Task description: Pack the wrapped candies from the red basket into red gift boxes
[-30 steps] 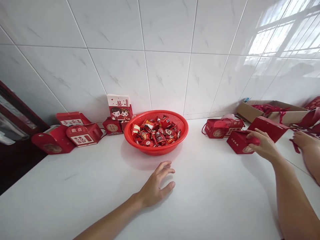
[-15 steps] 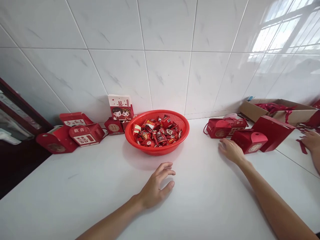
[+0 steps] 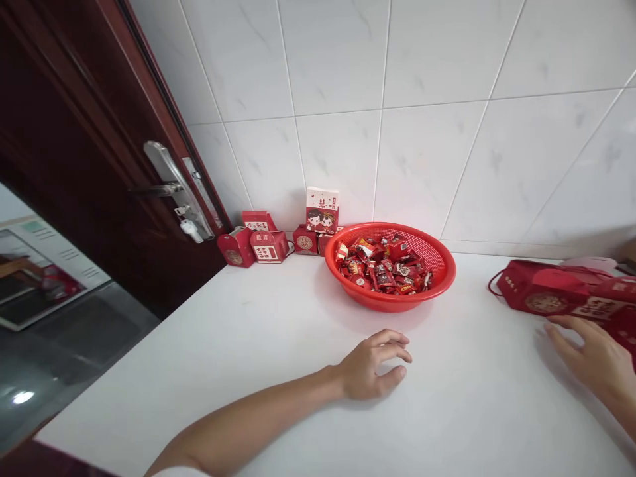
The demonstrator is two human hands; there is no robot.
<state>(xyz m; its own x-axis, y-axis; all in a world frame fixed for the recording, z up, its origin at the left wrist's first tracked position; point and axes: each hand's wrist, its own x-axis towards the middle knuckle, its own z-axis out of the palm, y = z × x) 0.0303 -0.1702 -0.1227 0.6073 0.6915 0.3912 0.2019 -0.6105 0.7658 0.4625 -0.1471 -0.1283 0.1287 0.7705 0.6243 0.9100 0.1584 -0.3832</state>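
Note:
My left hand (image 3: pixel 375 368) lies on its side on the white table, fingers apart and slightly curled, holding nothing. Just beyond it stands a red plastic basket (image 3: pixel 390 303) heaped with wrapped candies (image 3: pixel 385 268) in red and gold wrappers. At the right, my right hand (image 3: pixel 593 354) is by the front of a red gift box (image 3: pixel 541 288) with a round gold emblem and a cord handle. Its thumb and index finger are spread, with nothing seen between them; the other fingers are partly hidden. Whether it touches the boxes I cannot tell.
Several red candy boxes (image 3: pixel 268 246) stand at the table's back left, with a white-and-red picture box (image 3: pixel 322 211) on another. A tiled wall (image 3: pixel 338 152) runs behind the table (image 3: pixel 238 331). On the left is a dark red door (image 3: pixel 99 99) with a handle and keys.
The view has swung left, so the door now shows and the right-hand carton and the other person's hand have left the picture. My left hand keeps its open pose; my right stays near the boxes.

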